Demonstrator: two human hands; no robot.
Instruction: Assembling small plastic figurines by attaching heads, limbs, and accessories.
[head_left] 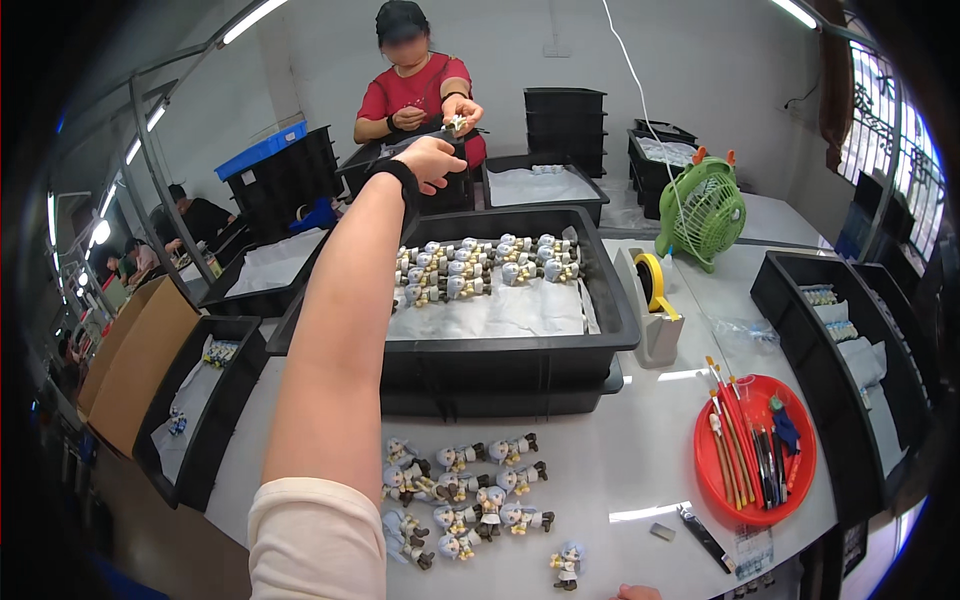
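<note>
My left arm reaches far across the table, and my left hand (430, 165) has its fingers curled; whatever they hold, if anything, is hidden. Just beyond it, a co-worker's hand (462, 108) holds out a small pale item (458, 122), too small to make out fully. Of my right hand (638, 593) only a bit shows at the lower edge, its fingers mostly cut off. Nearest to it stands or lies a single figurine (568, 566) with pale blue hair. Several similar figurines (460, 490) lie grouped on the table, partly behind my left arm.
Beneath my forearm a black tray (510, 345) holds rows of figurines on white lining. To the right are a tape dispenser (655, 310), a green fan (703, 208), a red bowl (708, 480) of brushes, and a cutter knife (706, 540). Black trays (800, 340) flank both sides.
</note>
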